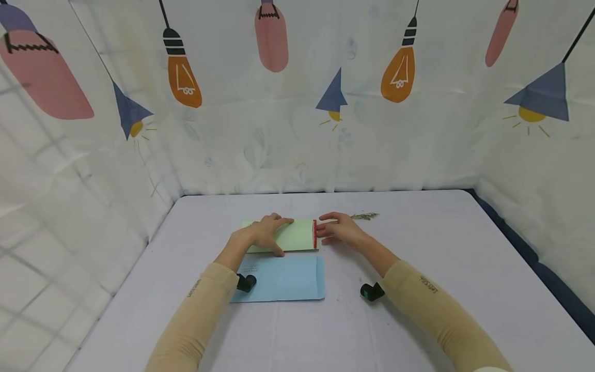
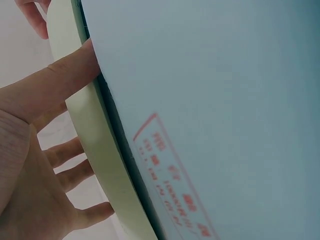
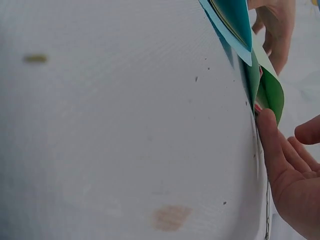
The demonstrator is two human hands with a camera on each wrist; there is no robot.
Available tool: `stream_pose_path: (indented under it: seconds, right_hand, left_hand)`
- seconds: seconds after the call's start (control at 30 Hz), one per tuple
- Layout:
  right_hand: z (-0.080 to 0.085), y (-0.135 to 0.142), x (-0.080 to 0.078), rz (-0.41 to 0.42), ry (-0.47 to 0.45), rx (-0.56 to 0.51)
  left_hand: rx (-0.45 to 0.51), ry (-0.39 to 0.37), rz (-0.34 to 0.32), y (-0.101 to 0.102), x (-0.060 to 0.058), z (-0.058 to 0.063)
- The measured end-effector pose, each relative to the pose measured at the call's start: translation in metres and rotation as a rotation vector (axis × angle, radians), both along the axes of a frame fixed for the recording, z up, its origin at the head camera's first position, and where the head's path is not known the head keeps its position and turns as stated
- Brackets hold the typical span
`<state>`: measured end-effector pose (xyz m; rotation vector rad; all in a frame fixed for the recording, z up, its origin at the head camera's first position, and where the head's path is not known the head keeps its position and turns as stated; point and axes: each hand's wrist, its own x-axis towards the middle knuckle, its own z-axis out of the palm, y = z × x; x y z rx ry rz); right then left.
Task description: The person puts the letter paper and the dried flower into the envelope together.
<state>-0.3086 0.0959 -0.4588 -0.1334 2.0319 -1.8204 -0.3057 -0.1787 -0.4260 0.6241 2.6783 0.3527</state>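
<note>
A green envelope (image 1: 295,235) lies on the table with its mouth to the right, where a narrow red strip (image 1: 315,234) shows. My left hand (image 1: 266,230) rests spread across it, thumb at the near edge and fingers toward the far edge. In the right wrist view, the green envelope's mouth (image 3: 272,92) bulges apart. Fingers extended, my right hand (image 1: 343,229) is at that end, one fingertip right by the red. Nearer to me lies a blue envelope (image 1: 283,279) with printed text at its left; the left wrist view shows a red printed stamp on it.
A small dried sprig (image 1: 365,215) lies behind the right hand, partly hidden by it. White cloth covers the table (image 1: 334,330), and a patterned curtain (image 1: 297,129) hangs behind it. A black camera (image 1: 372,292) is strapped to each wrist.
</note>
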Motion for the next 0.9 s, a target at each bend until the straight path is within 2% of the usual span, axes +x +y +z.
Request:
stream_pose_path:
  seconds: [0.43,0.63,0.9]
  right_hand:
    - [0.001,-0.005,0.001,0.063,0.002,-0.038]
    - [-0.001,0.002,0.003,0.102,0.011,-0.066]
    - [0.001,0.025,0.007,0.089,0.059,0.008]
  left_hand:
    - [-0.022,-0.001,0.009,0.001,-0.001,-0.001]
    - [-0.014,-0.004,0.016,0.000,0.000,0.000]
    - [-0.001,0.002,0.007,-0.001,0.002,0.000]
